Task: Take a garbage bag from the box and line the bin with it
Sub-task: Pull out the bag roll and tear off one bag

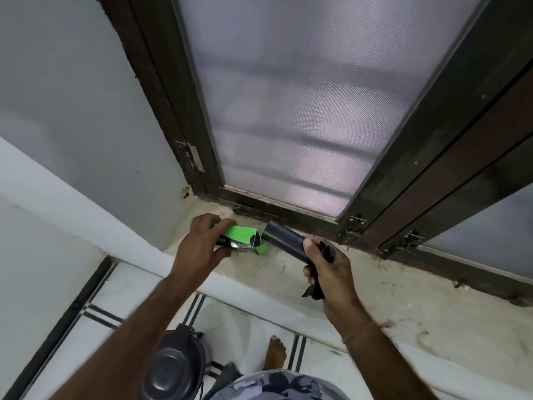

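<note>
A green and black garbage bag box (240, 239) lies on its side on the window sill (375, 287), its torn end flap open toward the right. My left hand (199, 249) grips the box from above. My right hand (323, 269) holds a dark roll of garbage bags (284, 239), whose far end sits just outside the box's open end. A loose black bag end hangs from below this hand. The grey bin (176, 368) with its lid closed stands on the floor below the sill.
A dark-framed window with a mesh screen (288, 105) rises right behind the sill, with latches at its lower right. The white wall is on the left. My bare foot (275, 353) stands on the tiled floor beside the bin.
</note>
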